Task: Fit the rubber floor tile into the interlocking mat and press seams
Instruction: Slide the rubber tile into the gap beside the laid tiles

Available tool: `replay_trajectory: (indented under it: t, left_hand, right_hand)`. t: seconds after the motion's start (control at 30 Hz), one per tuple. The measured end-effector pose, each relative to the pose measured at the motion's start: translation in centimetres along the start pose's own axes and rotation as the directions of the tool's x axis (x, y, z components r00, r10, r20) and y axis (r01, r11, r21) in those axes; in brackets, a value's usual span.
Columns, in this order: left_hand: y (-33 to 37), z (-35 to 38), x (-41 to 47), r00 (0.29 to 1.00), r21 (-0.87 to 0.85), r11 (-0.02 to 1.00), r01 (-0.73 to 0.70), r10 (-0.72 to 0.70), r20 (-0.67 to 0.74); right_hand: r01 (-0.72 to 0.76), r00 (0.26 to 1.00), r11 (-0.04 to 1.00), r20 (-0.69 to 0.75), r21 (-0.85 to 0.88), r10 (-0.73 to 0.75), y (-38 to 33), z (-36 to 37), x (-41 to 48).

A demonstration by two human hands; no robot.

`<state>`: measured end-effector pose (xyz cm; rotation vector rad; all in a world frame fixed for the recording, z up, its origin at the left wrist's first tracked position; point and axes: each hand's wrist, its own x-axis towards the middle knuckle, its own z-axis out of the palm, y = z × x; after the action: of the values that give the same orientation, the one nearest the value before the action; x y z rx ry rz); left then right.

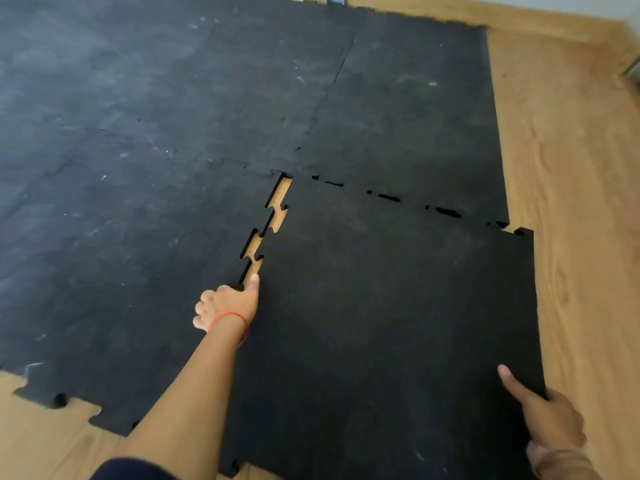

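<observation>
A black rubber floor tile (pixel 388 306) lies at the near right of the black interlocking mat (pixel 173 133). Its left seam stands apart, and wood shows through the gap (pixel 273 216). The far seam (pixel 384 197) is partly joined, with dark slots left along it. My left hand (pixel 227 304) grips the tile's left edge, thumb on top and fingers curled into the gap. A red band circles that wrist. My right hand (pixel 547 414) holds the tile's right edge near its front corner, thumb flat on top and fingers under the edge.
Wooden floor (pixel 571 202) runs along the right of the mat and shows at the near left. A wall base (pixel 519 15) crosses the far right corner. The mat's toothed front edge (pixel 69 401) lies at the near left.
</observation>
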<state>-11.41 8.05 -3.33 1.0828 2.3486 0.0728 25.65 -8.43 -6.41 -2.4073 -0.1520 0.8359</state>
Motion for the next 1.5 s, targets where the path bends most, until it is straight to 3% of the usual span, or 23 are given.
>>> replay_trajectory:
  t: [0.13,0.2,0.27,0.33,0.43,0.6,0.73,0.83,0.97,1.1,1.33,1.4,1.5]
  left_hand:
    - [-0.5,-1.3,-0.3,0.993,-0.253,0.96,-0.116,0.11,-0.038]
    - [-0.8,-2.6,-0.6,0.972,-0.345,0.912,-0.219,0.172,-0.163]
    - [-1.8,-3.8,-0.3,0.928,-0.314,0.907,-0.279,0.171,-0.331]
    - [-3.1,-3.8,0.4,0.899,-0.221,0.944,-0.244,0.135,-0.418]
    - [-4.6,-2.5,1.0,0.927,-0.05,0.991,-0.122,0.096,-0.363]
    - [-5.0,0.1,0.8,0.912,-0.035,0.963,-0.269,0.243,-0.33]
    - [-5.2,1.6,0.8,0.885,0.105,0.952,-0.287,0.306,-0.351]
    - [-5.0,1.8,0.9,0.888,0.12,0.957,-0.265,0.29,-0.357]
    - [-4.4,1.5,0.9,0.904,0.09,0.965,-0.245,0.261,-0.34]
    - [-3.9,1.1,1.1,0.916,0.003,0.971,-0.239,0.226,-0.332]
    - [-3.2,1.4,1.1,0.924,-0.069,0.965,-0.254,0.221,-0.312]
    - [-2.7,1.8,1.0,0.922,-0.043,0.963,-0.267,0.242,-0.301]
    - [-1.9,2.8,0.8,0.911,0.075,0.952,-0.297,0.306,-0.276]
  right_hand:
    - [-0.026,1.0,0.992,0.016,0.125,0.024,-0.2,0.1,-0.1]
    - [-0.056,0.998,0.991,0.015,0.12,0.055,-0.4,0.3,-0.3]
    - [-0.066,0.997,0.99,0.056,0.124,0.06,-0.6,0.8,-1.1]
    - [-0.068,0.985,0.986,0.17,0.151,0.042,-0.5,1.7,-1.9]
    - [-0.024,0.969,1.0,0.245,0.009,0.021,-1.1,2.5,-3.3]
    - [0.185,0.974,0.97,0.16,-0.159,-0.16,-4.6,2.9,-2.9]
    - [0.107,0.987,0.994,0.126,-0.028,-0.103,-8.3,4.8,-1.4]
    - [-0.052,0.994,0.997,0.098,0.052,0.047,-9.6,5.3,0.1]
    - [-0.118,0.979,0.983,0.179,0.137,0.093,-10.3,5.0,1.3]
    - [-0.059,0.984,0.992,0.176,0.115,0.038,-10.3,4.6,1.6]
    - [0.162,0.983,0.958,-0.119,0.237,-0.137,-10.0,2.7,1.9]
    - [0.212,0.968,0.96,-0.172,0.184,-0.181,-10.4,2.8,2.3]
    - [0.263,0.959,0.953,-0.068,-0.15,-0.276,-10.6,4.1,2.1]
